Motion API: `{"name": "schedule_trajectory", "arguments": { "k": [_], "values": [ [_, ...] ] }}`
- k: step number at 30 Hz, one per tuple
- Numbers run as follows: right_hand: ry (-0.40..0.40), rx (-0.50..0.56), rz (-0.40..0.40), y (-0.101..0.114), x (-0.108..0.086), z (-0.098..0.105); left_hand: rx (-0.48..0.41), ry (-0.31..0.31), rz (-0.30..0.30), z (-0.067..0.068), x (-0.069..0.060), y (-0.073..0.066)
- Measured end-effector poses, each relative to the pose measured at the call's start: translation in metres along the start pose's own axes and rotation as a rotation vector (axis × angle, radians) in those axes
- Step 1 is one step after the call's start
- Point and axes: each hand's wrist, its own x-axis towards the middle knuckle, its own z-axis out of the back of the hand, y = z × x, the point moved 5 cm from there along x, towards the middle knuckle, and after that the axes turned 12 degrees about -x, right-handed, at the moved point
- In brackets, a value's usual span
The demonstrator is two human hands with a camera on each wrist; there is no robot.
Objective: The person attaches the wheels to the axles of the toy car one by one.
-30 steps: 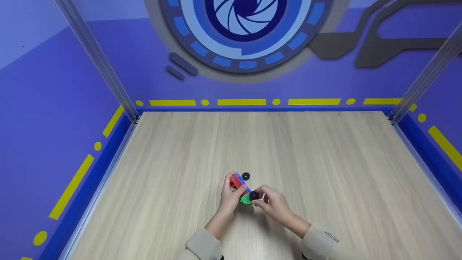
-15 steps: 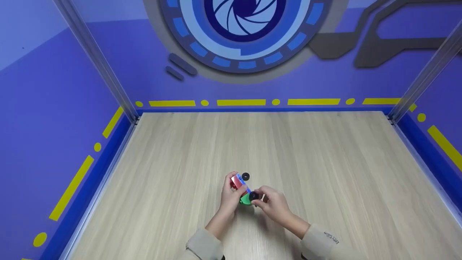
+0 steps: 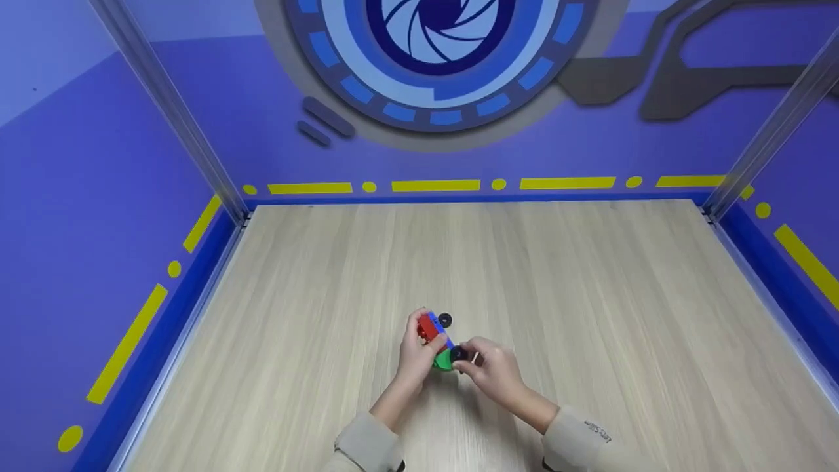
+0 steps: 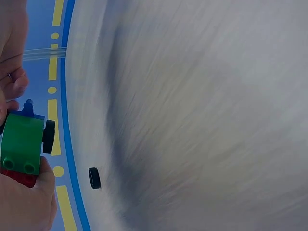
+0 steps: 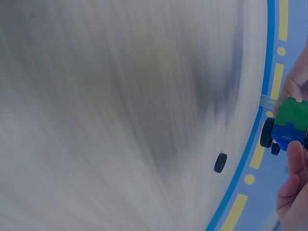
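1. Pale wood-grained table (image 3: 590, 275), spreading from the centre down to six o'clock.
2. Purple-blue back wall (image 3: 216, 118), bearing a round shutter-like emblem (image 3: 440, 59) at twelve, cut by the top edge.
3. Two slanted grey bars (image 3: 328, 117) at eleven; angular brown-grey shape (image 3: 603, 78) at two.
4. Left wall (image 3: 85, 223) at nine, right wall (image 3: 813, 167) at three.
5. Metal posts in both corners: left post (image 3: 175, 111) at ten, right post (image 3: 773, 137) between two and three.
6. Yellow dashes (image 3: 436, 186) and dots (image 3: 499, 184) along the walls' lower edges.

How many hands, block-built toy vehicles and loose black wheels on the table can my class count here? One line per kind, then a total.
Left hand and right hand: 2
Block-built toy vehicle: 1
Loose black wheel: 1
Total: 4
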Motion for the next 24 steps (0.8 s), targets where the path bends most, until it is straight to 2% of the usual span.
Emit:
{"name": "schedule_trajectory", "arguments": {
  "k": [7, 11, 19, 24],
  "values": [
    [0.031, 0.009, -0.046, -0.0024, 0.0004, -0.0016, -0.008, -0.003, 0.011, -0.0001, 0.002, 0.0021],
    [0.032, 0.027, -0.049, -0.0038, 0.0009, -0.0022, -0.025, 0.0, 0.008, -0.0008, 0.0001, -0.0019],
    [0.007, -0.061, 0.024, -0.0029, -0.0008, -0.0004, -0.005, 0.033, -0.017, -0.0065, 0.0008, -0.003],
    [-0.006, -0.062, 0.05, -0.0027, 0.0012, 0.0012, -0.03, 0.035, -0.004, -0.0056, 0.0026, -0.0019]
  ]
}}
